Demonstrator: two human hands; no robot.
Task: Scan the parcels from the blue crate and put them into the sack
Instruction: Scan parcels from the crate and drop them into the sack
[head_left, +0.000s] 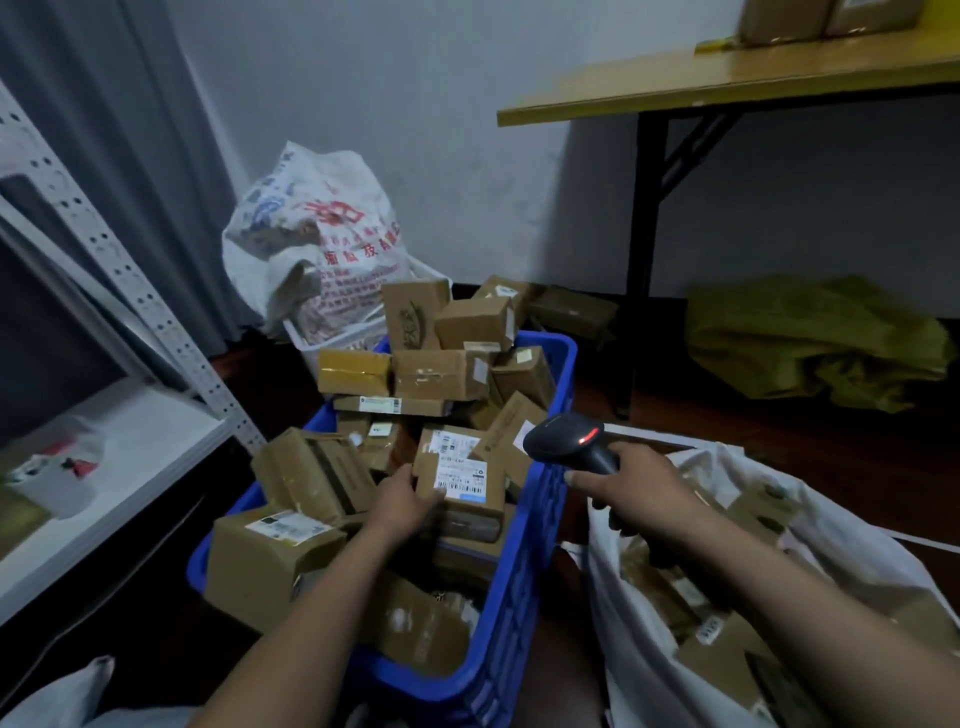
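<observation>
The blue crate (540, 525) stands in front of me, heaped with several brown cardboard parcels. My left hand (402, 501) grips the near left edge of one labelled parcel (462, 475) lying on top of the pile, its white barcode label facing up. My right hand (631, 488) holds a black barcode scanner (569, 441) with a red light lit, its head just right of that parcel, over the crate's right rim. The white sack (639, 649) gapes open at the lower right with several parcels inside.
A printed white bag (311, 244), stuffed full, stands behind the crate by the wall. A white metal shelf (124, 441) runs along the left. A yellow-topped table (727, 83) with black legs stands at the right, and a crumpled olive sack (810, 343) lies beneath it.
</observation>
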